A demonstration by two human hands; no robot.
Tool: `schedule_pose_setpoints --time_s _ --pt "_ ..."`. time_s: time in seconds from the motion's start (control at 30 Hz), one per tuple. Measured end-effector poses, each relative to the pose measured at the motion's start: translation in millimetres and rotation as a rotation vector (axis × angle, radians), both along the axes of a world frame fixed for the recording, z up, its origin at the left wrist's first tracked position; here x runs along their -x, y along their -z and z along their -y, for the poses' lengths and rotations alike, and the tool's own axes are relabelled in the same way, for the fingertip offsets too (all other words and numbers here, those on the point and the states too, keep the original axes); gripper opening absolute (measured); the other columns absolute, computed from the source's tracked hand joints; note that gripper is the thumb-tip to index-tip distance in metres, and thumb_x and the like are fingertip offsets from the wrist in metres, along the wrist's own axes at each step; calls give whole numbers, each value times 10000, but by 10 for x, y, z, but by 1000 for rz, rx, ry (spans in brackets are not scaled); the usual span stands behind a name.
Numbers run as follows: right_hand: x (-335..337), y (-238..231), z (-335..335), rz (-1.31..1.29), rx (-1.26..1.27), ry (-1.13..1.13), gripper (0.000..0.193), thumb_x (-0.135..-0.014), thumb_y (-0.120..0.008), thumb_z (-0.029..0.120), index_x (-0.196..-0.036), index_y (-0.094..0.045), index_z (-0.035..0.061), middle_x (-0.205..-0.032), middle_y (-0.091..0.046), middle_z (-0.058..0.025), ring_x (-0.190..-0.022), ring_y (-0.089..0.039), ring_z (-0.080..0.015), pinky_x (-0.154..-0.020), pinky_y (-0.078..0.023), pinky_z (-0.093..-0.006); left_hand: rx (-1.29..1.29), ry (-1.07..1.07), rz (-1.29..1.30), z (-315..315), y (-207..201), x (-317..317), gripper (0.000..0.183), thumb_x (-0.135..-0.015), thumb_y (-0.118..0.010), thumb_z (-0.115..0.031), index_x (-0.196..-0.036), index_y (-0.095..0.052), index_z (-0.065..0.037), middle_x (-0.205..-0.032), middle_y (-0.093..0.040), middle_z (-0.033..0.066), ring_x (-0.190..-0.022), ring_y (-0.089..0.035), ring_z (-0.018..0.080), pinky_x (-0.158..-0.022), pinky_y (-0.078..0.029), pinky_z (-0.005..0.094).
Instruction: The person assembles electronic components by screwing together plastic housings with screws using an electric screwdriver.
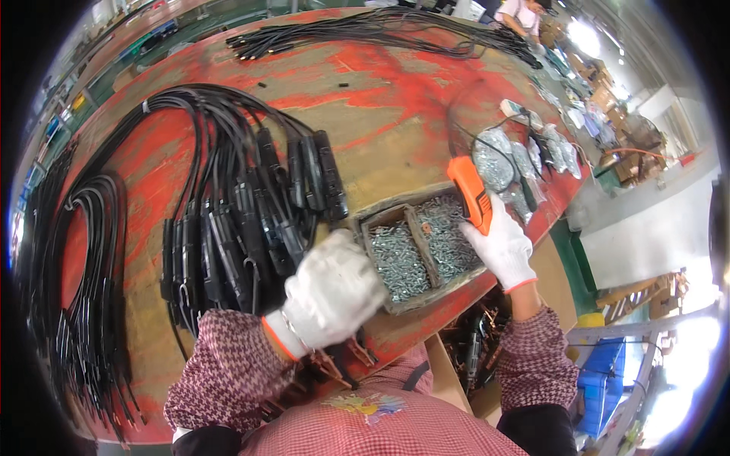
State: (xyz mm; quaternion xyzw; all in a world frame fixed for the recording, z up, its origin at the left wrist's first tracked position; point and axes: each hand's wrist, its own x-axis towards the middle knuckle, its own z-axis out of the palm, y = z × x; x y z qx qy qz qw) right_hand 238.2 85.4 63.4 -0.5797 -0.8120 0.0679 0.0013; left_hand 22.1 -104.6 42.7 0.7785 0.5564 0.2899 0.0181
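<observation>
The person stands at a worn table point(365, 114) with peeling red paint, both hands in white gloves and both arms in red checked sleeves.

The right hand point(500, 247) is clenched around an orange power screwdriver point(470, 194), which rises from the fist and leans up and to the left, its black cord running away over the table. The hand hovers at the right edge of a shallow wooden tray point(414, 251) split into two compartments, both heaped with silver screws point(426, 247). The tray sits at the near edge of the table, between the two hands.

The left hand point(334, 292) lies just left of the tray, curled loosely with its fingers folded under. Whether it grips anything I cannot tell; the glove is blurred and hides what is beneath it. It rests against the lower end of a bundle of black cables with long black connectors point(251, 220), spread in a fan across the table's left half.

More black cables point(84, 273) loop along the far left edge, and another bunch point(380, 34) lies at the far end. Clear bags of screws point(502, 163) lie beyond the screwdriver. Below the table edge a cardboard box point(471, 353) holds coppery metal parts.
</observation>
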Motion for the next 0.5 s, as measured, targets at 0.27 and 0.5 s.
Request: schedule_pose_setpoints --time_s 0.27,0.5 --pt "-45 -29 64 -224 -478 -348 435 -860 -709 258 -1246 -608 82 -1144 -624 -173 -1031 -621 -356 -892 -496 -429 -176 -757 147 1420 -146 646 137 -755 -704 -108 -848 -668 -15 -843 -649 124 -810 -632 326 -782 -514 426" --pt "801 -157 804 -435 -380 -812 376 -787 -785 176 -1132 -657 98 -1075 -663 -122 -971 -646 -317 -853 -516 -392 236 -1526 485 2624 424 1136 516 -882 -648 -395 -1262 -590 -50 -1149 -661 164 -1074 -635 317 -949 -481 393"
